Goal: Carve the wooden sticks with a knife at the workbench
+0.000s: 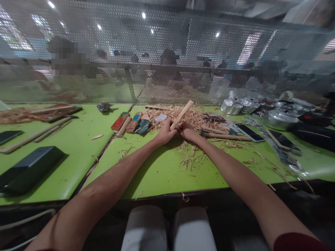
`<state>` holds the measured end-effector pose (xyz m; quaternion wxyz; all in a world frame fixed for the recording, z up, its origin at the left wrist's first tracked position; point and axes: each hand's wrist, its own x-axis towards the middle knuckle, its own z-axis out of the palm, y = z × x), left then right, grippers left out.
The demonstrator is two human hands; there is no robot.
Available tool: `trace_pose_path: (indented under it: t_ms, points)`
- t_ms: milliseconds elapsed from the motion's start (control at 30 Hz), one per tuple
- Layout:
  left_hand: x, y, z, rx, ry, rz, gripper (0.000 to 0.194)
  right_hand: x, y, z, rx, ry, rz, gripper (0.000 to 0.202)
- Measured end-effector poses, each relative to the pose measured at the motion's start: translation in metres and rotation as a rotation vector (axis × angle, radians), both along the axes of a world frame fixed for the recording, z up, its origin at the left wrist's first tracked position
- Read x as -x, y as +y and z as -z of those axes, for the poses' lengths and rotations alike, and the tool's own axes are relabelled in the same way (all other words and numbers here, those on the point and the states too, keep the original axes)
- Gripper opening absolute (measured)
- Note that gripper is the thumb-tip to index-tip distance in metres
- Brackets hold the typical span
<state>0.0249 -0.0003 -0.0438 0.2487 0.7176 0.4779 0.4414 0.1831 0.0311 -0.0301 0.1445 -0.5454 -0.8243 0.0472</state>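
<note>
My left hand (165,134) is closed around a pale strip of wood (183,113), which tilts up and away to the right. Close beside it, my right hand (187,132) has its fingers curled in at the strip's lower end; what they hold, if anything, is hidden. Behind both hands spreads a heap of curly wood shavings (193,116). More loose shavings (192,160) lie on the green tabletop (162,174) under my right wrist. A hammer-like tool with a wooden handle (227,136) rests just right of that wrist.
Left of the hands lie red-and-blue boxes (120,121) and dark green sandpaper (143,127). Phones (250,132) and foil-wrapped shapes (231,104) are at the right. A dark green case (34,169) sits at the left. A perforated screen (162,76) borders the back; people are beyond it.
</note>
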Motion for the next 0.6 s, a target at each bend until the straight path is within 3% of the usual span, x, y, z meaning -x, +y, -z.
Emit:
trace_pose_path:
  t_ms: [100,233,333,500,600]
  points:
    - [0.0,0.0,-0.003,-0.032,0.008,-0.053,0.016,-0.007,-0.001,-0.006,-0.055,0.14,0.007,0.034]
    - [0.002,0.003,-0.004,-0.043,-0.066,-0.101,0.014,-0.021,-0.001,-0.017,-0.247,0.239,0.063,0.038]
    - [0.005,0.006,-0.005,0.035,-0.173,0.001,0.019,-0.023,0.0,-0.02,-0.266,0.22,0.13,0.042]
    - [0.009,-0.001,-0.009,0.265,-0.278,0.212,0.033,-0.016,0.0,-0.016,-0.165,0.148,0.273,0.035]
    - [0.007,-0.007,-0.011,0.35,-0.336,0.298,0.042,-0.015,0.0,-0.017,-0.128,0.13,0.257,0.034]
